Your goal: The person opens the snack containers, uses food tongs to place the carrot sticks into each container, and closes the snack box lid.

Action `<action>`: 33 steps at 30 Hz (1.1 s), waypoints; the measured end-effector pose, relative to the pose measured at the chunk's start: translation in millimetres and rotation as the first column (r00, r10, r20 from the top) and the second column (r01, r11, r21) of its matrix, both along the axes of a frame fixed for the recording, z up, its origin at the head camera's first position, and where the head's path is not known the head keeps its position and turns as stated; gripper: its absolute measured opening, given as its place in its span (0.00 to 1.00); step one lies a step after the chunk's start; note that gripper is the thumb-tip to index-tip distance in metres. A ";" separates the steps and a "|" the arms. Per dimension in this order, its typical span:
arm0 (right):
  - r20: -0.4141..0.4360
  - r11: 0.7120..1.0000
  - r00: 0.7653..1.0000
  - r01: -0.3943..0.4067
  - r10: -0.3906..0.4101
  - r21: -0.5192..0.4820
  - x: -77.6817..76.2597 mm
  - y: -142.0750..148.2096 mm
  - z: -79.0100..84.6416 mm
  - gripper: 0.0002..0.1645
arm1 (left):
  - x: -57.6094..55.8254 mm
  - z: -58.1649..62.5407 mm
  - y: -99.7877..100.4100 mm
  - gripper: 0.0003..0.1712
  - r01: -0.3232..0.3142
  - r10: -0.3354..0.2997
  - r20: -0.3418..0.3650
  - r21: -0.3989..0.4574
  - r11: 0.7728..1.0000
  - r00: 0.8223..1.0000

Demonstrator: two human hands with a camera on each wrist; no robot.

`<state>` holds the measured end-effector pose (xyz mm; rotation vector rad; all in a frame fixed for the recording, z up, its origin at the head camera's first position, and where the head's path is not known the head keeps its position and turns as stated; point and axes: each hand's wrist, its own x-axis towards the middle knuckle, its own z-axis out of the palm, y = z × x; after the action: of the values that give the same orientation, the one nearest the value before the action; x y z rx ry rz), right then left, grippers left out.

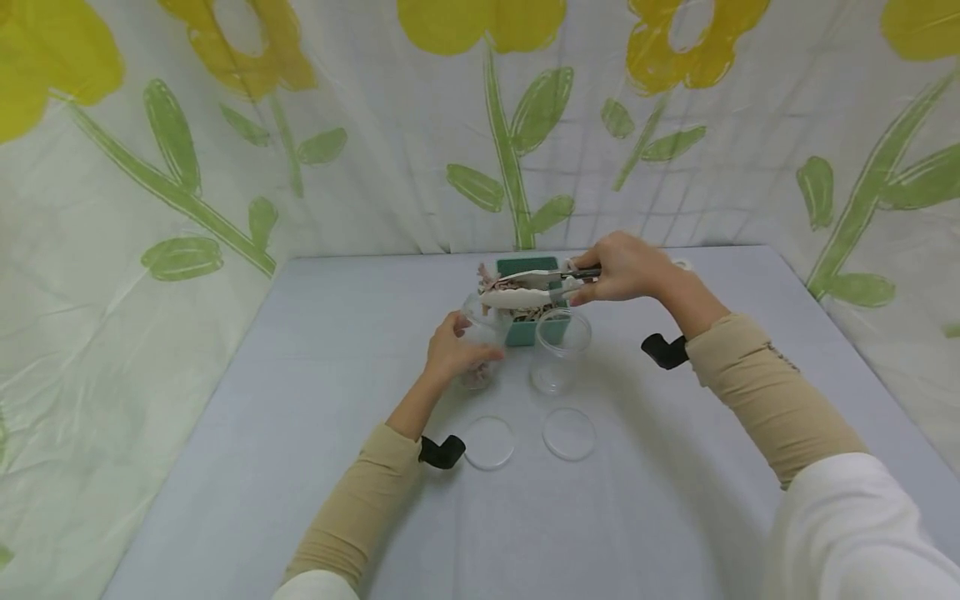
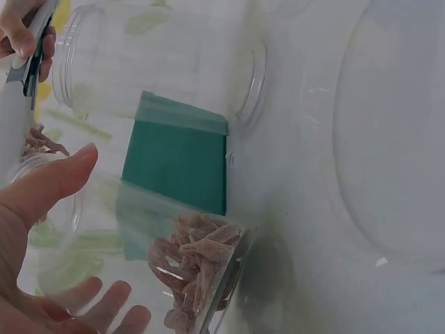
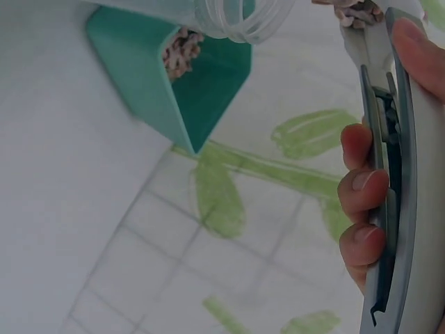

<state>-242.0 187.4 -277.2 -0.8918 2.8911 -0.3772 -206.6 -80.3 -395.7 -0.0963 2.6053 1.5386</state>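
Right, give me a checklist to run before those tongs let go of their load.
1. Tongs firmly in the right hand: ok, its fingers curl round the handles.
2. Brown pieces at the tongs' tips: ok.
3. Left jar uncovered: ok; the clear lids lie on the table.
4. Left hand steadying the left jar: cannot tell; it is around the side, but how firmly is unclear.
5. Load centred over the left jar's mouth: cannot tell; it is close, exact alignment unclear.
6. Right jar upright, clear of the load: ok.
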 end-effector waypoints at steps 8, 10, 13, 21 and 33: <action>0.007 0.986 0.997 -0.072 0.072 0.151 6.0 -19.2 7.8 0.34 | 2.7 -4.0 -1.2 0.53 0.053 -0.050 -0.070 0.047 0.997 0.996; 0.006 0.980 0.995 -0.097 0.097 0.172 5.9 -23.7 10.2 0.29 | 3.1 -6.2 -2.2 0.53 0.063 -0.059 -0.085 0.049 0.997 0.995; 0.001 0.972 0.989 -0.145 0.148 0.183 4.4 -28.4 13.5 0.21 | 3.7 -9.2 -3.7 0.53 0.075 -0.070 -0.103 0.045 0.996 0.992; -0.035 0.901 0.979 -0.169 0.199 0.399 7.9 -55.8 27.7 0.12 | 4.4 -12.2 -3.3 0.54 0.136 -0.137 -0.203 -0.018 0.990 0.970; -0.053 0.859 0.980 -0.140 0.190 0.493 21.5 -71.5 34.9 0.33 | 5.0 -18.6 -5.3 0.51 0.281 -0.264 -0.189 0.069 0.957 0.946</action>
<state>-220.5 115.9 -242.3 -1.0664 2.7506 0.4115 -201.6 -85.7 -414.3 0.4125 2.5313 1.6304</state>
